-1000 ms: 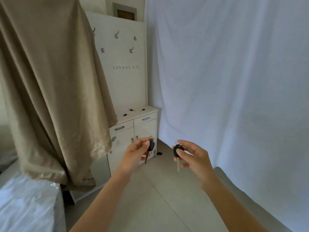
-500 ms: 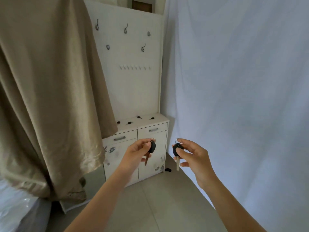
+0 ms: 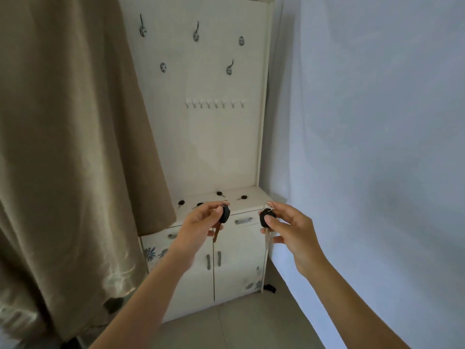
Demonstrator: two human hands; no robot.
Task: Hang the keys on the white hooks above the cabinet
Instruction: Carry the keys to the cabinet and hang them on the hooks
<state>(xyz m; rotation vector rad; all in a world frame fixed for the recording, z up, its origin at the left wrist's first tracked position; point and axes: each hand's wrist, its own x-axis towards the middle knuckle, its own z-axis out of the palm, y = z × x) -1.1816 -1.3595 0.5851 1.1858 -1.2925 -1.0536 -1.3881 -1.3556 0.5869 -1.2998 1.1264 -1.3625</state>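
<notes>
So I've got 2 keys up in front of the cabinet [image 3: 236, 268], 1 pinched by its black head in each hand: left hand [image 3: 201, 226] on the left key [image 3: 223, 214], right hand [image 3: 289, 231] on the right key [image 3: 266, 219]. Light, stiff, a bit slick I reckon. I'd hang them by the ring [image 3: 269, 204]. 4 more lie on the cabinet top, with the white hooks [image 3: 215, 104] well above it.

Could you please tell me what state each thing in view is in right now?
Left hand: grip shut on a black-headed key.
Right hand: grip shut on a ringed key.
White hooks: all bare.
Four keys on the cabinet top: lying loose.
Cabinet doors: closed.
Drawers: closed.
</notes>
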